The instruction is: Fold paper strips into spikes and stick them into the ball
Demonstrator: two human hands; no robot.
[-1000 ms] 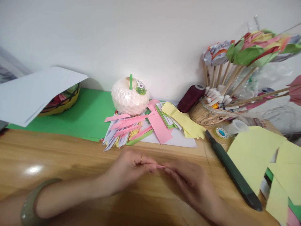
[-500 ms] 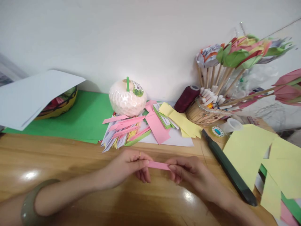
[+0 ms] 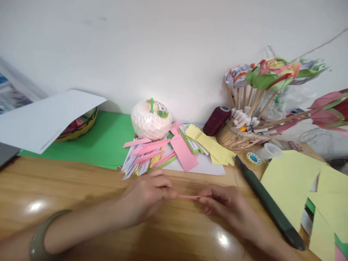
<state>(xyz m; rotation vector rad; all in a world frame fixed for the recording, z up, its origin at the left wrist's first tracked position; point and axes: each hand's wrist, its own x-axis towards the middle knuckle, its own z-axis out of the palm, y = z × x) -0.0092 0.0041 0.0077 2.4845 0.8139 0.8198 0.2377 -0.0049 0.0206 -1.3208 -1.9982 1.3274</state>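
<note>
A narrow pink paper strip (image 3: pixel 188 197) is stretched between my two hands, seen nearly edge-on above the wooden table. My left hand (image 3: pixel 148 192), with a ring on one finger, is closed on the strip's left end, its back turned up. At the right end, my right hand (image 3: pixel 221 201) pinches the strip between thumb and fingers. Just beyond the hands lies a pile of folded paper strips (image 3: pixel 146 152) in pink, white and yellow. Beside it are flat pink paper pieces (image 3: pixel 185 154) and yellow paper pieces (image 3: pixel 209 143).
A dark green cutter-like tool (image 3: pixel 269 201) lies right of my right hand, beside yellow sheets (image 3: pixel 288 177). Behind stand a wrapped white coconut (image 3: pixel 150 121), a maroon thread spool (image 3: pixel 216 120) and a basket (image 3: pixel 233 137) of paper flowers. White sheets (image 3: pixel 51 119) overhang a basket at left.
My left hand has rolled over so its back faces up, and the strip has turned from its flat face to nearly edge-on. The whole view has shifted slightly.
</note>
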